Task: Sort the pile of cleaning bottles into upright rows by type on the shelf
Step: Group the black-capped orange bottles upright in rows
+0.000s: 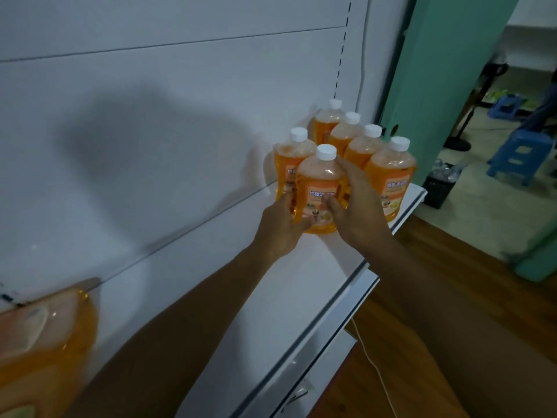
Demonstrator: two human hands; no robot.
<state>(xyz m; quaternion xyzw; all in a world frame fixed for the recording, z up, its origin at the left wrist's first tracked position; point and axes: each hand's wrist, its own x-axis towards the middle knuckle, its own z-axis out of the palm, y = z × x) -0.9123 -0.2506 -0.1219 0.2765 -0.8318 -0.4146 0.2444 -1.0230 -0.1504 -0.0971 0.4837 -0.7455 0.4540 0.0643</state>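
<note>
White shelf [316,267], 6 orange bottles [346,137] upright, wooden floor [452,267]

Setting: a shop or stockroom interior. Evidence: a white metal retail shelf [304,285] carries the goods, with a white panelled back wall [150,116] beyond the hands [319,218] and a slotted upright [342,55] above and to their right. Six identical orange bottles [391,176] with white caps and printed labels stand upright in rows around and just right of the hands. Below the hands, the shelf front carries a rail edge. Far right of the hands: wood-pattern floor [452,267], a green wall [437,70], blue plastic stools [521,152].
</note>
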